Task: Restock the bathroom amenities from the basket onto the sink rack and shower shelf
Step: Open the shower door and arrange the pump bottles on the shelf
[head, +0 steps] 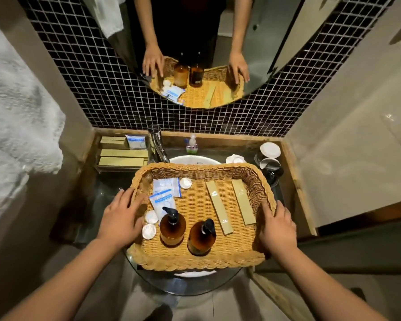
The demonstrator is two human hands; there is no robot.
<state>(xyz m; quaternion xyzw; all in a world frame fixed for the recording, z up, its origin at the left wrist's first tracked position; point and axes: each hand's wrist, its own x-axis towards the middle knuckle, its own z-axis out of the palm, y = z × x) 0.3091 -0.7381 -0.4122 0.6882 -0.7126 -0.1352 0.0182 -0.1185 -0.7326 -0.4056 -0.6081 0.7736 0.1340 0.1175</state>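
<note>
Head view: sink rack (123, 156), back left, already holds stocked boxes. Left hand (120, 218) rests with straight, spread fingers on the left rim of the basket (202, 262). The basket sits over the sink (195, 159), long axis left-right. Inside are sachets (166, 186), two upright amber pump bottles (173, 225) and two long boxes (218, 209) lying near-to-far. Right hand (277, 228) is on the right rim; whether it grips, cannot tell. Cups (270, 150) stand back right.

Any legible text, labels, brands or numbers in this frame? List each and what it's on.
No text is legible.
On the sachets in the basket: blue label, blurred.
On the tan boxes: white marks, too small.
On the soap bottle: label blurred.
On the basin: dark mark, unreadable.
</note>
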